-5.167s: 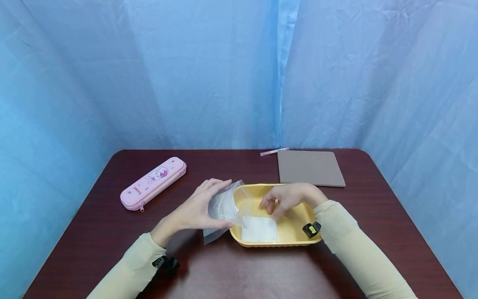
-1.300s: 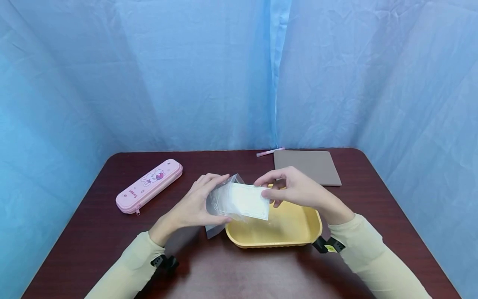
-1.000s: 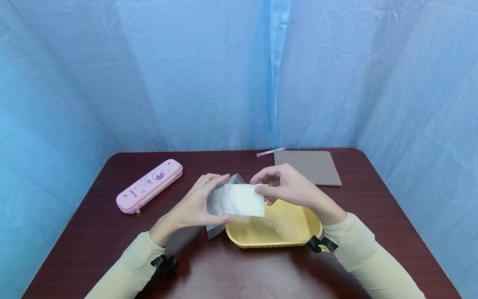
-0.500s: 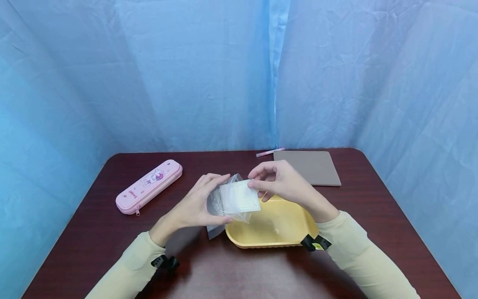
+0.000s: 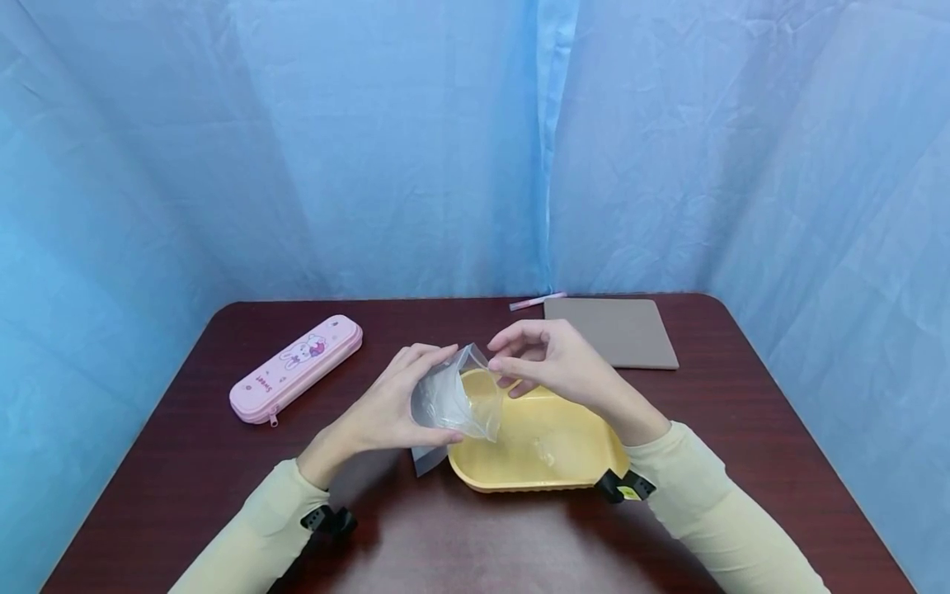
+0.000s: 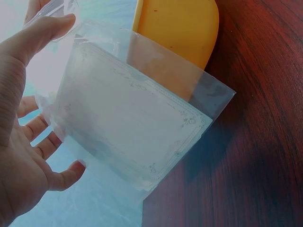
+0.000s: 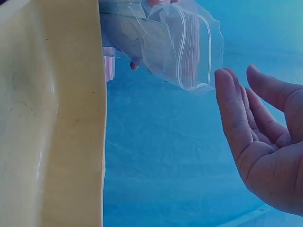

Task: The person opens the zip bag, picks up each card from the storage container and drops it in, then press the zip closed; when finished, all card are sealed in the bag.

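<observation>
My left hand (image 5: 382, 404) grips a clear zip bag (image 5: 486, 408) between thumb and fingers, its mouth gaping toward the right. Inside the bag, seen closely in the left wrist view, lie white cards (image 6: 123, 113) with an ornate printed border. My right hand (image 5: 560, 363) is just beyond the bag's mouth, with its fingers loosely bent and nothing between them. In the right wrist view, thumb and forefinger stand apart beside the bag's ridged zip strip (image 7: 187, 52). Below both hands sits a yellow tray (image 5: 519, 462), partly covered by the bag.
A pink pencil case (image 5: 297, 371) with a cartoon rabbit lies on the left of the dark wooden table (image 5: 475, 544). At the back right are a grey-brown flat pad (image 5: 616, 330) and a pink-and-white pen (image 5: 538, 301). Blue curtains (image 5: 401, 148) enclose the table.
A white card went from the tray into the bag; my right hand slid it leftward through the mouth and let go of it. The left hand has kept its hold on the bag.
</observation>
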A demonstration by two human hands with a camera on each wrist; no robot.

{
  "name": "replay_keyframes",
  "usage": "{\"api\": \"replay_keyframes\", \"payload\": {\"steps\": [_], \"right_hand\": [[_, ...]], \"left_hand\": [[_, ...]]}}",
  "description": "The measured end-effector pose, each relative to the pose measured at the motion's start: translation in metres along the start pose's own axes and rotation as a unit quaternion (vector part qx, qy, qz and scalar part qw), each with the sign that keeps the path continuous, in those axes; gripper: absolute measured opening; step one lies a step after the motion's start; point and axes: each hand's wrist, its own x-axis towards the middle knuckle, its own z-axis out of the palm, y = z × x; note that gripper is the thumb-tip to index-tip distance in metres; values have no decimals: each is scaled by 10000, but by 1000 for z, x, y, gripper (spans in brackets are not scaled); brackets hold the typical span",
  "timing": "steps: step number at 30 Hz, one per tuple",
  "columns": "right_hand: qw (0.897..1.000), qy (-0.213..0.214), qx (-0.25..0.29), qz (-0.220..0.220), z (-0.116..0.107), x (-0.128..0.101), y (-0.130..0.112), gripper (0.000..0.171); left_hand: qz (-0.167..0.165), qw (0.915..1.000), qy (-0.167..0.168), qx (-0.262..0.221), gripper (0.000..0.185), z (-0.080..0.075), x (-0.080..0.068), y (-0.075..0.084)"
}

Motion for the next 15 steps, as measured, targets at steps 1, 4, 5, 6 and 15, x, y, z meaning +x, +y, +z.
{"api": "replay_keyframes", "payload": {"steps": [1, 4, 5, 6, 15], "right_hand": [[10000, -17, -2, -1, 0, 0, 0, 30], [10000, -79, -1, 2, 0, -1, 0, 31], [10000, -92, -3, 4, 0, -1, 0, 30], [9999, -107, -5, 2, 0, -1, 0, 30], [9999, -30, 79, -95, -2, -4, 4, 30]], "left_hand": [[-3, 10000, -3, 2, 106, 0, 0, 0], [-21, 10000, -12, 6, 106, 0, 0, 0], [-27, 10000, -15, 12, 106, 0, 0, 0], [-38, 10000, -20, 18, 106, 0, 0, 0], [-284, 9994, 91, -169, 104, -4, 4, 4]]}}
